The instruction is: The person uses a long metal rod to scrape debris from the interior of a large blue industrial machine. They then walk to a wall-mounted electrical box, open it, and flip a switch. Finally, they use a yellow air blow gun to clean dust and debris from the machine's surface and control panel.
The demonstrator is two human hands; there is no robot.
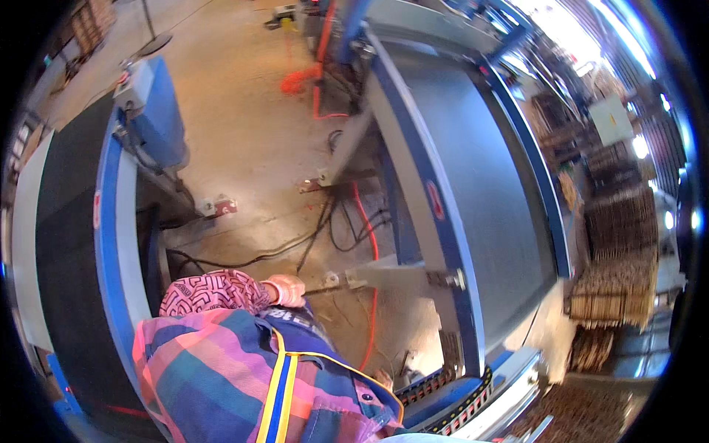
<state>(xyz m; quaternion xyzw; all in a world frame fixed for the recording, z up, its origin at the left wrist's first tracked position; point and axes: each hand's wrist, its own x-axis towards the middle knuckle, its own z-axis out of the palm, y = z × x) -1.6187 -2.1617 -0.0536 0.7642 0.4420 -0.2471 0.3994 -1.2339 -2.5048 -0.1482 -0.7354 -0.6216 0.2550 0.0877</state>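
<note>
My left hand [286, 290], in a pale pinkish glove, is in front of my body beside the dark blue apron [295, 321]. Its fingers look curled; what they hold, if anything, is hidden. A pink-and-black patterned sleeve cover [214, 291] covers that forearm. My right hand is mostly hidden behind my plaid shirt [214, 362]; only a small pinkish patch, perhaps part of my right hand [382, 379], shows beyond the apron's yellow edge. Its fingers cannot be made out.
A black belt conveyor [70, 214] with a blue side rail runs along my left. To the right stands a wider grey-belted conveyor [473, 155]. Black cables [273, 255] and an orange hose [373, 258] lie on the floor between them. Cardboard stacks [617, 288] stand far right.
</note>
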